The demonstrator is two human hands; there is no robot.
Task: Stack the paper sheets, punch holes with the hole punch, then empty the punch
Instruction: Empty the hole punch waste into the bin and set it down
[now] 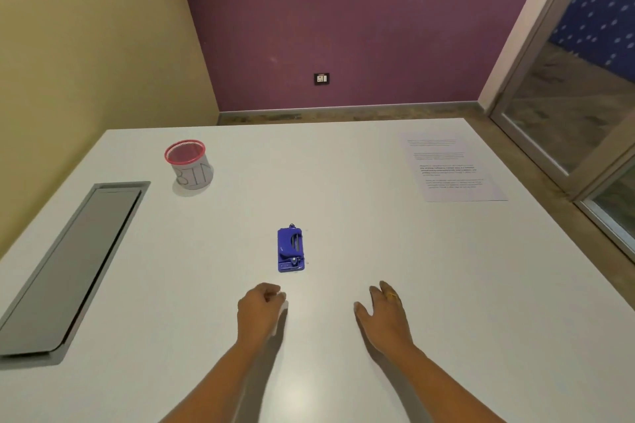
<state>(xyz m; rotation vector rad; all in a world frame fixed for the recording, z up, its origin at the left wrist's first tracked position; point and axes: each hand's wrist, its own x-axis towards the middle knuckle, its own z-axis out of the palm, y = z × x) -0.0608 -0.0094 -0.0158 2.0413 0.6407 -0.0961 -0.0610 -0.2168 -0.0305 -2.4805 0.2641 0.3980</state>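
A blue hole punch [290,249] lies in the middle of the white table [378,251]. Printed paper sheets [450,166] lie flat at the far right of the table. My left hand [261,309] hovers just below and left of the punch, fingers curled and holding nothing. My right hand [383,311] is below and right of the punch, fingers loosely spread over the table, a ring on one finger. Neither hand touches the punch or the paper.
A red-rimmed mesh cup labelled BIN [189,163] stands at the far left. A grey recessed cable hatch [68,268] runs along the table's left side. The table's right edge drops to the floor beside a glass door [567,96].
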